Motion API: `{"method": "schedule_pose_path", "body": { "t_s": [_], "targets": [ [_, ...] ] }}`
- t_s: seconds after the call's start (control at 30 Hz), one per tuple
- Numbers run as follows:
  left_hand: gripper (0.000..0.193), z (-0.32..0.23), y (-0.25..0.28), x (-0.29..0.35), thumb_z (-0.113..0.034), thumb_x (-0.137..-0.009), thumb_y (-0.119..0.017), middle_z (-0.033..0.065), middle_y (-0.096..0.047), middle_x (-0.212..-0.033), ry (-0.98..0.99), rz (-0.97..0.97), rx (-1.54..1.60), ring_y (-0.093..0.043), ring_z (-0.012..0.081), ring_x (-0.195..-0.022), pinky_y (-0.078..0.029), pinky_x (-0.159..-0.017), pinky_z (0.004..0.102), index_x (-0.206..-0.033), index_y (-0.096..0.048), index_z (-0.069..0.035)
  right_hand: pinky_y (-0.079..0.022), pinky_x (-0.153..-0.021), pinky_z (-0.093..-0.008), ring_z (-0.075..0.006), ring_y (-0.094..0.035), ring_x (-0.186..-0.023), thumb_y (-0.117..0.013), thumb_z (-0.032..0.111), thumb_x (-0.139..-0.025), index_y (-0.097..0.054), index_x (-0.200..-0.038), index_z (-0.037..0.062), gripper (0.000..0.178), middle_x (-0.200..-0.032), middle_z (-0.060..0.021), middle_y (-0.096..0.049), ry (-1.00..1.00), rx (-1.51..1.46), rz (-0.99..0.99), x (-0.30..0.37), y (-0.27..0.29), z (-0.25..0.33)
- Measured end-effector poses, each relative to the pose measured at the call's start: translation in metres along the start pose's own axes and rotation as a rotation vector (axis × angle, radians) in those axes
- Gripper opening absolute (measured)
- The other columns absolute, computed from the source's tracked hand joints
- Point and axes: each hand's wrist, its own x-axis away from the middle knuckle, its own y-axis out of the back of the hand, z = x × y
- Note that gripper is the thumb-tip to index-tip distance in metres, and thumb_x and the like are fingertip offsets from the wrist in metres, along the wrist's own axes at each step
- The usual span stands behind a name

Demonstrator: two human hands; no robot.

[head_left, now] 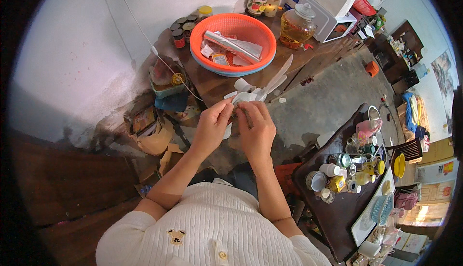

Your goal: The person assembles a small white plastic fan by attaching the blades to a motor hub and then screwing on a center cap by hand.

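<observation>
My left hand [212, 124] and my right hand [255, 128] are held together in front of my chest, both pinching a bunch of white plastic spoons [263, 87] whose handles fan out up and to the right. The fingers of both hands close around the spoons' lower ends. Just beyond them stands a dark wooden table [212, 85] carrying an orange plastic basket [263, 37] with packets and a foil roll inside.
Small tins [182, 29] and a glass jar with amber liquid [295, 25] stand on the same table, next to a white appliance [333, 3]. At my right, a dark low table [337, 208] holds several cups, jars and bottles. Bags and boxes [152, 131] lie on the floor by the wall.
</observation>
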Motion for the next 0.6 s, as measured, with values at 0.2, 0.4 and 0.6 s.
{"method": "schedule_pose_path", "body": {
  "t_s": [0.2,0.4,0.6],
  "targets": [
    [0.038,0.007,-0.003,-0.002,-0.021,-0.109,-0.049,0.0090,-0.067,-0.118,-0.004,-0.017,0.203,-0.064,0.0124,-0.104,-0.058,-0.091,0.0306,-0.137,-0.058,0.002,-0.055,-0.070,-0.0402,-0.0327,-0.069,-0.084,-0.069,0.011,-0.091,-0.070,-0.101,0.0090,0.011,-0.099,-0.0093,-0.068,-0.070,0.087,-0.064,-0.010,-0.015,-0.032],
    [0.039,0.006,-0.006,-0.003,-0.022,-0.109,-0.049,0.0110,-0.066,-0.124,-0.008,0.008,0.242,-0.064,0.0149,-0.110,-0.058,-0.094,0.0320,-0.139,-0.057,0.003,-0.053,-0.072,-0.0430,-0.0352,-0.067,-0.086,-0.067,0.015,-0.093,-0.070,-0.102,0.0106,0.010,-0.099,-0.0103,-0.067,-0.159,0.193,-0.071,-0.007,-0.023,-0.078],
    [0.040,0.008,-0.006,-0.007,-0.023,-0.109,-0.050,0.0112,-0.066,-0.124,0.010,0.012,0.245,-0.064,0.0155,-0.110,-0.058,-0.094,0.0321,-0.139,-0.058,0.002,-0.053,-0.073,-0.0430,-0.0353,-0.068,-0.088,-0.067,0.016,-0.093,-0.071,-0.102,0.0112,0.011,-0.101,-0.0096,-0.068,-0.235,0.203,-0.014,-0.008,-0.020,-0.076]
  ]
}}
